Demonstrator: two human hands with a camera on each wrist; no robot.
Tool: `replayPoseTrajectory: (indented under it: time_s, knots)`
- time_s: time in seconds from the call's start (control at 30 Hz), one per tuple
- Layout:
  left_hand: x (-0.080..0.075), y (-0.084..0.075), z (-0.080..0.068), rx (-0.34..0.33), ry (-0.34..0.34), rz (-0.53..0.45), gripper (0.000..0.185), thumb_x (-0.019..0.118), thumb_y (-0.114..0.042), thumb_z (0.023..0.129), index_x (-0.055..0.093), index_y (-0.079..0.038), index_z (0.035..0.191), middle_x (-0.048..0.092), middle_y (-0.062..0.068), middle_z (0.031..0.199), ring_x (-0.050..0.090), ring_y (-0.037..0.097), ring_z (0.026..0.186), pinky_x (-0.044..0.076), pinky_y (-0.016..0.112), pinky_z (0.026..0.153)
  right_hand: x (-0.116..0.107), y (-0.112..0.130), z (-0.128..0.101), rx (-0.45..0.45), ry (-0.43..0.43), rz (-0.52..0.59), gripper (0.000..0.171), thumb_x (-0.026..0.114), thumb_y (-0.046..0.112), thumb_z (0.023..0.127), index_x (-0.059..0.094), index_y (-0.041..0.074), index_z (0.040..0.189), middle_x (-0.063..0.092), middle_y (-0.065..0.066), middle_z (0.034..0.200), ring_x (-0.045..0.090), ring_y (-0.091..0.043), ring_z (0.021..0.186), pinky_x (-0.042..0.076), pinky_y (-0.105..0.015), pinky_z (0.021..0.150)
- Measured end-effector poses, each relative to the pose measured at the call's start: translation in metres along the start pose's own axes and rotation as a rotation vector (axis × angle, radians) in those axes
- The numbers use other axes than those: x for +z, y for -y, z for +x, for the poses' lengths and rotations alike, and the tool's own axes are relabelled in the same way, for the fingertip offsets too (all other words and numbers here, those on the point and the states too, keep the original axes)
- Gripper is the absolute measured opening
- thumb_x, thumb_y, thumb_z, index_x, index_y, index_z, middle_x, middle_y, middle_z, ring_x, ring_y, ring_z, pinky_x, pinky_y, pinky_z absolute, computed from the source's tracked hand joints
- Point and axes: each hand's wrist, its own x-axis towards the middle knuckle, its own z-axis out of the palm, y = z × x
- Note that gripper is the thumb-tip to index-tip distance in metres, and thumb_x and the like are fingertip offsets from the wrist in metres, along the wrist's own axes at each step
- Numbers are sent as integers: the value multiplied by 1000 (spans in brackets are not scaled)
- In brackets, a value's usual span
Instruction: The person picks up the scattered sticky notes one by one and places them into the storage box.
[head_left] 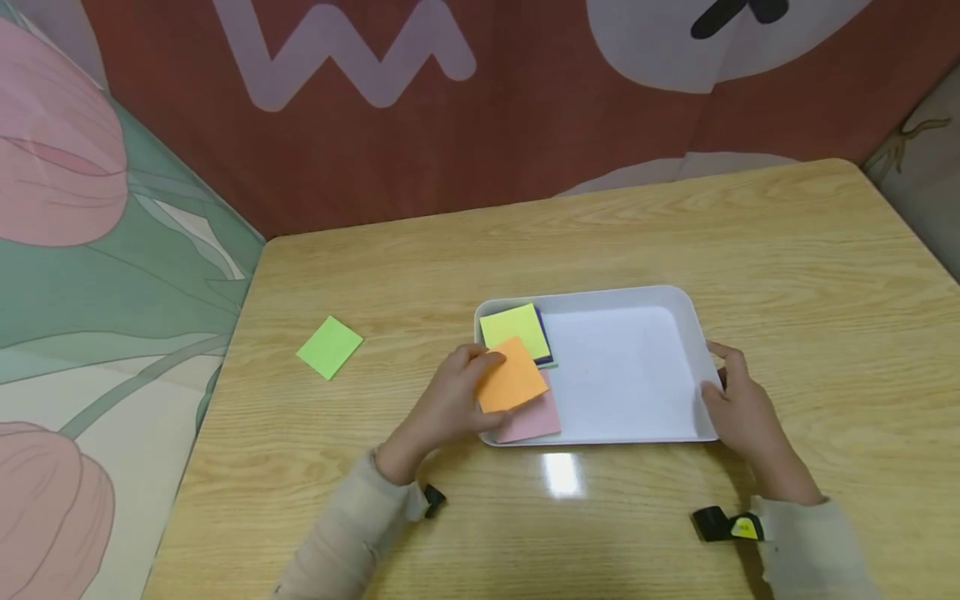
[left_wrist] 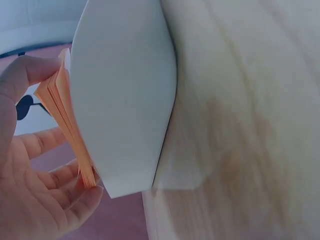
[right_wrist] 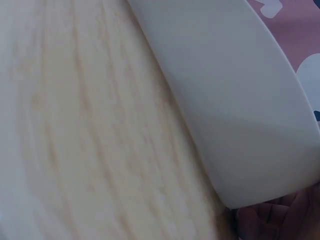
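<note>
In the head view my left hand (head_left: 448, 396) pinches an orange sticky note pad (head_left: 513, 377) between thumb and fingers, over the left end of a white tray (head_left: 622, 367). The left wrist view shows the pad's layered edge (left_wrist: 62, 107) beside the tray's outer wall (left_wrist: 122, 100). Beneath the orange pad, partly covered, are a pink pad (head_left: 536, 419) and a yellow pad (head_left: 516, 327). A dark blue edge (head_left: 545, 337) peeks out under the yellow one. My right hand (head_left: 750, 417) grips the tray's right end, thumb over the rim; the right wrist view shows only its fingers (right_wrist: 275, 217) below the wall.
A bright green sticky note pad (head_left: 330, 347) lies on the wooden table (head_left: 390, 275), left of the tray. Behind the table hangs a red patterned cloth (head_left: 525, 125), and a floral cloth (head_left: 75, 333) borders its left side.
</note>
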Motion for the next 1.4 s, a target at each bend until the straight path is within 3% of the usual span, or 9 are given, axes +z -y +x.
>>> replayPoseTrajectory:
  time_s: [0.37,0.73,1.2,1.4]
  knots:
    - [7,-10,-2,81,67,37,65,73,-34,62,49,-8,118,41,10,115,38,22,104,25,38,88,0,-1,0,-3,4,2,48,36,5,87,18,-1,131,46,-23,86,47,-29,66,35,-32,53]
    - [13,-15,-1,160,76,64,62,72,-33,63,50,-7,116,41,11,114,38,23,105,26,36,87,-1,1,0,7,11,2,48,35,6,88,16,-1,132,46,-24,88,46,-29,67,34,-32,54]
    - [17,-14,0,132,191,68,59,67,-36,67,49,-11,118,40,6,117,37,17,104,27,32,87,-1,-1,0,6,12,9,48,35,6,88,16,-1,132,45,-21,85,44,-24,60,34,-30,48]
    - [13,-12,4,168,222,93,57,68,-37,67,52,-11,114,45,4,111,39,14,99,28,32,86,0,-1,0,2,11,11,49,36,6,88,16,-1,132,45,-22,85,44,-25,61,34,-30,49]
